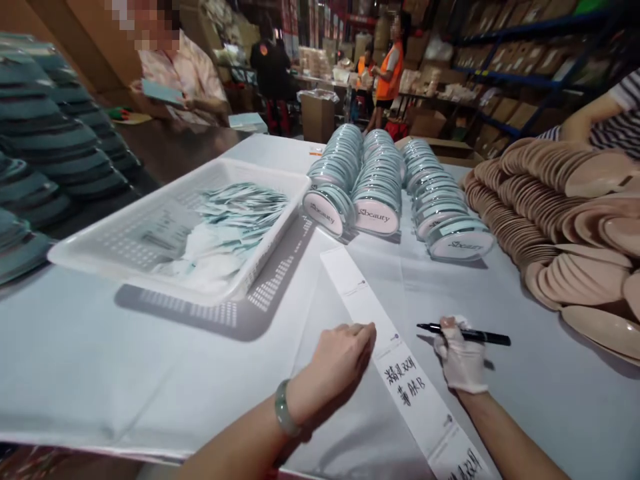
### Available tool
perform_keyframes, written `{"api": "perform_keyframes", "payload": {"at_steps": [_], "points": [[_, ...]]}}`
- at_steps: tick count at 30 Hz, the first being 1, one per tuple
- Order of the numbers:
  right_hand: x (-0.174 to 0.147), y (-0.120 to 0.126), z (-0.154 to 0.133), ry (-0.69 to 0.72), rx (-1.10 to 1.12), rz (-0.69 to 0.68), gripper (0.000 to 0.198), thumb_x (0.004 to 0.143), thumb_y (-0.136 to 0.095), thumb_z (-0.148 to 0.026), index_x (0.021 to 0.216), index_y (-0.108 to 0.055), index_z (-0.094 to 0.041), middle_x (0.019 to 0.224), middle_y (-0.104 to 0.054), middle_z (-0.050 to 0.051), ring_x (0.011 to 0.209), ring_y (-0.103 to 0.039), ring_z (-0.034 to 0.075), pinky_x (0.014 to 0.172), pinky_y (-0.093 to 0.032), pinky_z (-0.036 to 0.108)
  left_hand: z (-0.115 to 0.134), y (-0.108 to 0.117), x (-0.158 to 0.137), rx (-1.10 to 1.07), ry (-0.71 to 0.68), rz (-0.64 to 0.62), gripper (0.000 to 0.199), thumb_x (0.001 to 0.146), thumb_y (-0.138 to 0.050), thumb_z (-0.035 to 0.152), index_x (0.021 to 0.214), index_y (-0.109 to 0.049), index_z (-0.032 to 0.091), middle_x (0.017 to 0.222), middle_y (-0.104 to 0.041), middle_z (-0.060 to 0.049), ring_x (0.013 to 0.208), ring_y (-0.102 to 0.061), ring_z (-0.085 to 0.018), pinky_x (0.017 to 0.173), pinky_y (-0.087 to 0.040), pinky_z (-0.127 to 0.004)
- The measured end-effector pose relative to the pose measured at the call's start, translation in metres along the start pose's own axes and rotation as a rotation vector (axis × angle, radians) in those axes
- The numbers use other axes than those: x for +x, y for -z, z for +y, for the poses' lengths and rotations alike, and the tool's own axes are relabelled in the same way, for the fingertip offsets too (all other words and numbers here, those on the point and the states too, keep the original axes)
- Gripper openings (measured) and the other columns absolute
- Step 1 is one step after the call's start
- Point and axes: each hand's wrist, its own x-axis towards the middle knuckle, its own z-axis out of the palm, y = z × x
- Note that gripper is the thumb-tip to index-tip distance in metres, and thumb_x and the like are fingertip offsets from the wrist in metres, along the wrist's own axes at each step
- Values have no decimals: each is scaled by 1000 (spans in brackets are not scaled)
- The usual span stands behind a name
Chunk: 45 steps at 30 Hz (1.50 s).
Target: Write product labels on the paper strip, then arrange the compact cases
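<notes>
A long white strip of paper labels [357, 293] lies slantwise on the table, with black handwriting on two of the labels. My left hand [337, 360], bare with a green bangle at the wrist, has its fingers curled together at the strip's left edge and touches it; the fingertips are partly hidden. To the right of the strip, my right hand [463, 360] wears a white glove with bare fingertips and grips a black marker pen [493, 338]. The uncapped tip points left, towards the strip and slightly apart from it.
A white plastic basket [125, 277] of pale blue packets stands at left. Rows of clear-wrapped oval packs [377, 217] stand behind the strip. Beige oval pieces [590, 267] are piled at right, wrapped blue stacks [60, 120] at far left. Several people stand around and beyond the table.
</notes>
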Motion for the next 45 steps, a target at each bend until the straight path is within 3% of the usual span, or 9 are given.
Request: {"api": "perform_keyframes", "payload": {"at_steps": [3, 6, 8, 15, 22, 26, 29, 34, 45], "points": [[-3, -4, -6, -53, 7, -29, 60, 49, -95, -53, 76, -51, -22, 54, -48, -10, 38, -37, 3, 32, -27, 16, -4, -3, 2, 15, -14, 96, 41, 102, -43, 26, 142, -50, 22, 124, -72, -9, 106, -68, -25, 83, -57, -36], [-5, -7, -16, -121, -10, -73, 60, 48, -96, -53, 79, -55, -22, 47, -46, -11, 36, -36, 5, 32, -26, 16, -9, -1, 7, 85, 59, 152, 63, 97, -56, 41, 152, -40, 16, 160, -44, -17, 121, -61, -32, 86, -57, -42], [-8, -11, -24, -133, -37, -137, 58, 47, -97, -49, 74, -54, -22, 47, -49, -9, 36, -37, 4, 32, -27, 16, -10, 2, 9, 108, 139, 121, 75, 93, -61, 51, 153, -39, 12, 165, -34, -20, 121, -60, -37, 84, -57, -46], [-21, -53, -26, -241, -153, -427, 60, 43, -96, -53, 67, -51, -20, 58, -53, -8, 49, -50, 8, 47, -54, 25, -1, 2, 8, 11, 137, 38, 89, 82, -71, 63, 150, -43, 14, 160, -44, -18, 122, -57, -39, 90, -55, -49], [-16, -81, 6, -161, -139, -439, 62, 47, -92, -60, 64, -46, -22, 58, -53, -6, 55, -51, 11, 56, -56, 29, -14, 10, 12, -66, 122, 60, 60, 87, -73, 52, 136, -55, 24, 132, -69, -6, 108, -65, -29, 83, -53, -38], [-11, -81, 12, 19, -279, -527, 55, 63, -83, -65, 63, -48, -22, 58, -54, -4, 55, -50, 12, 59, -52, 29, -22, 6, 18, -73, 162, 47, 90, 86, -73, 52, 158, -28, 24, 115, -76, -6, 101, -67, -29, 76, -52, -36], [-10, -79, 13, 181, -404, -540, 47, 74, -75, -63, 66, -54, -21, 64, -59, 0, 60, -56, 15, 63, -50, 30, -23, 2, 21, -61, 175, 27, 102, 83, -74, 52, 163, -17, 25, 117, -75, -6, 98, -67, -30, 73, -51, -36], [-6, -75, 12, 413, -620, -654, 37, 87, -64, -48, 62, -54, -22, 58, -56, -1, 56, -53, 15, 58, -44, 28, -22, 6, 19, -91, 176, 7, 101, 84, -76, 51, 163, -18, 23, 121, -74, -6, 100, -67, -29, 74, -50, -35], [-7, -75, 8, 455, -635, -657, 37, 88, -63, -44, 61, -51, -22, 56, -53, -3, 52, -50, 13, 54, -42, 28, -23, 7, 18, -106, 180, -11, 97, 85, -76, 55, 161, -26, 21, 128, -72, -7, 104, -68, -30, 78, -53, -36]]}}
